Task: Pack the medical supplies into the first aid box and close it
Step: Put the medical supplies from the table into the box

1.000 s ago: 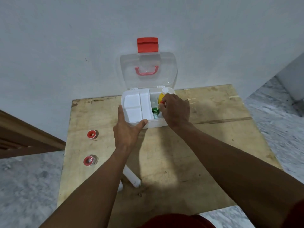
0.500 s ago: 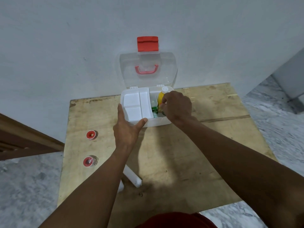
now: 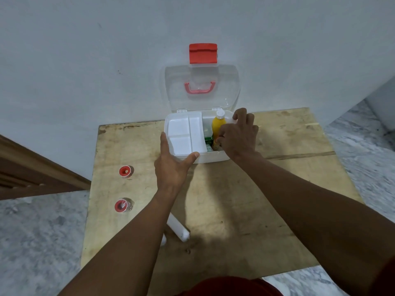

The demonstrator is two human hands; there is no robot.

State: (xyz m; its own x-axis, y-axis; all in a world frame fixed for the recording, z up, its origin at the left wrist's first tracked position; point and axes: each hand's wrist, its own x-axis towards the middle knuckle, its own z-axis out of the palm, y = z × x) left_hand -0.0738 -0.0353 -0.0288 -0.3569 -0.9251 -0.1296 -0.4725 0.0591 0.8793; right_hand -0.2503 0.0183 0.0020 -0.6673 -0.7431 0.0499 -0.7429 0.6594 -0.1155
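Observation:
The white first aid box (image 3: pixel 213 157) stands at the table's back edge, its clear lid (image 3: pixel 203 97) open against the wall. A white divider tray (image 3: pixel 183 133) fills the box's left half. In the right half lies a yellow bottle (image 3: pixel 218 126) with a white cap, next to a green item (image 3: pixel 208 138). My right hand (image 3: pixel 239 135) reaches into that half, fingers curled round the bottle's lower end. My left hand (image 3: pixel 171 165) braces the box's front left corner, fingers straight along the side and thumb on the front wall.
Two red tape rolls (image 3: pixel 125 171) (image 3: pixel 121 205) lie near the left edge of the wooden table (image 3: pixel 235 210). A white tube (image 3: pixel 178 228) lies under my left forearm. The lid's red latch (image 3: pixel 203 53) points up against the wall. Marble floor surrounds the table.
My right hand has shifted slightly right inside the box, uncovering more of the yellow bottle. My left hand has kept its place on the corner.

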